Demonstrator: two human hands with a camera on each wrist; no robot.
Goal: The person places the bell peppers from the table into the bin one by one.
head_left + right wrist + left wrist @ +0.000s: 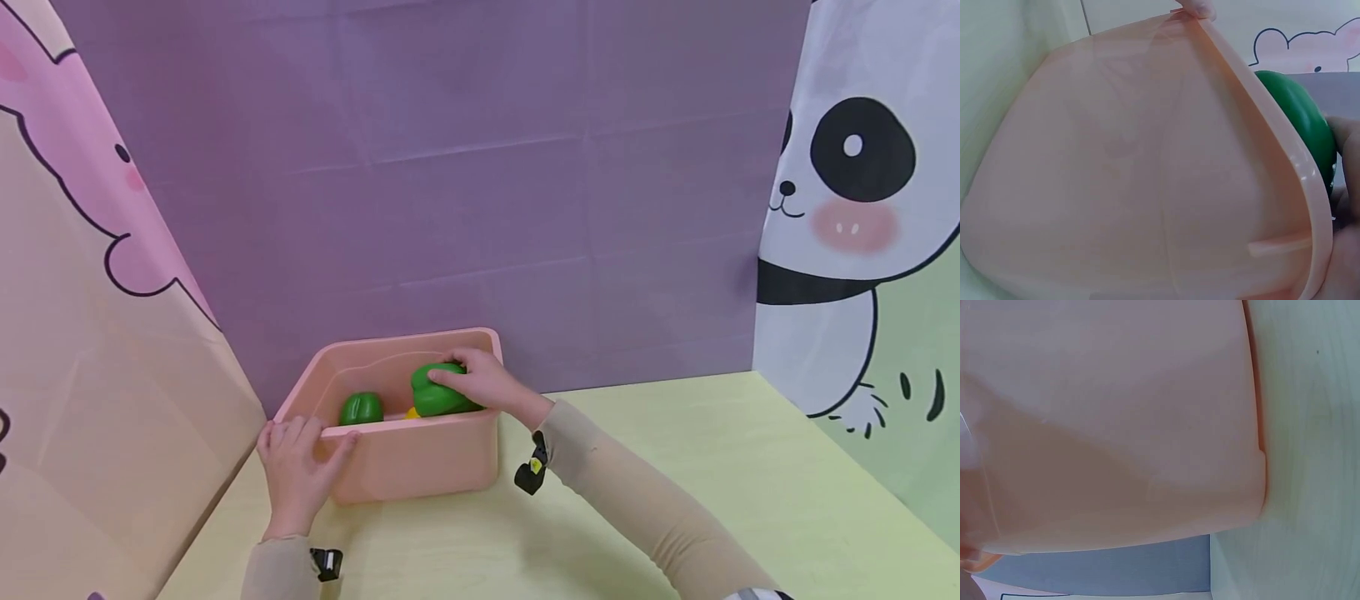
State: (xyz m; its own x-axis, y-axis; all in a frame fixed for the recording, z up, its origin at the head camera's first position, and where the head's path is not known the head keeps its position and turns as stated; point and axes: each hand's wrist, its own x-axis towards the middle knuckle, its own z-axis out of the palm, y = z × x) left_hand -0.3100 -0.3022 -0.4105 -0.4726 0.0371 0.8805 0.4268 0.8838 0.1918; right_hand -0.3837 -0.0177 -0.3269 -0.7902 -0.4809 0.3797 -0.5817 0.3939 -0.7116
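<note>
A pink plastic bin (420, 460) stands against the back wall of the table. My left hand (294, 471) grips its near left corner, fingers over the rim and thumb along the front edge. In the upper right part of the bin, my right hand (489, 385) holds a green bell pepper (437, 393), thumb across its top. The right wrist view shows this pepper (1297, 115) rising behind the rim. Another green bell pepper (362, 408) lies inside, farther left. Between the peppers peeks a small yellow thing (412, 413), mostly hidden by the front wall.
The pale wooden table (637, 500) extends right and forward of the bin. A purple backdrop (465, 183) rises right behind it. Printed panels flank the table: a pink cartoon animal (90, 142) on the left, a panda (847, 250) on the right.
</note>
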